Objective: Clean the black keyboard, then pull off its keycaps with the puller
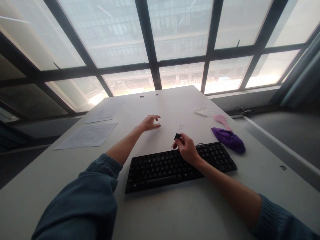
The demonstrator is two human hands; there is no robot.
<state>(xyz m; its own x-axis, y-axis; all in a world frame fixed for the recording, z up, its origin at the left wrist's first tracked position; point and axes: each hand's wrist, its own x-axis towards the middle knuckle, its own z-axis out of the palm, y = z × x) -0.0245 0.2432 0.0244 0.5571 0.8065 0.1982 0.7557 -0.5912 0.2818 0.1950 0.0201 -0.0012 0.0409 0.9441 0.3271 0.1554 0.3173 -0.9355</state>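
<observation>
My right hand [187, 149] hovers over the far edge of a black keyboard [160, 168] and pinches a small black binder clip [177, 136] whose wire handles stick up. My left hand [149, 122] reaches out over the white table [175, 103] beyond the keyboard. Its fingers are curled, and its fingertips touch a tiny dark object [159, 124] that I cannot make out. Both forearms are bare below pushed-up blue sleeves.
Paper sheets [87, 135] lie at the table's left. A purple cloth [229, 139], a pink hairbrush [222, 120] and a white crumpled item [203, 111] lie at the right. Large windows stand behind the table's far edge.
</observation>
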